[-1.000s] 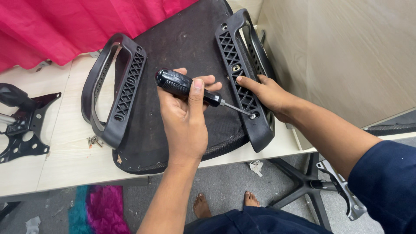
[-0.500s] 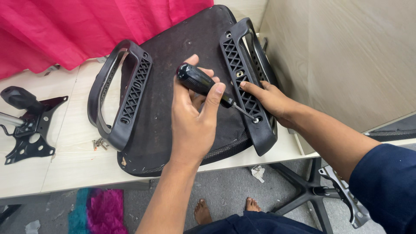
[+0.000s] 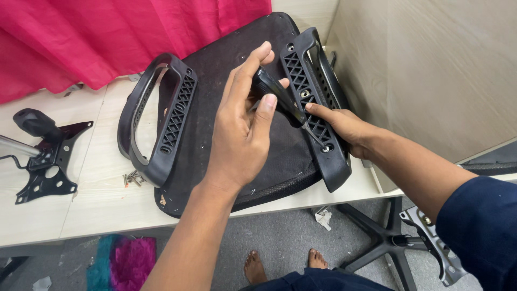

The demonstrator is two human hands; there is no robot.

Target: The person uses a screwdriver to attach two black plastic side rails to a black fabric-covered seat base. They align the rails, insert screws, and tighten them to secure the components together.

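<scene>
A screwdriver (image 3: 277,97) is held on a chair armrest (image 3: 315,108).
It is gripped by the left hand (image 3: 242,129); the armrest is pressed by the right hand (image 3: 344,126), fingers flat.

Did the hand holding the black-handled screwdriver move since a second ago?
Yes. The left hand tilted the black-handled screwdriver steeper, its handle rising toward the upturned black seat's far edge.

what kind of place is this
Probably a small workshop or office corner where a chair is being put together. An upturned chair seat with black armrests lies on a pale table, loose screws beside it, a star-shaped chair base on the floor.
</scene>
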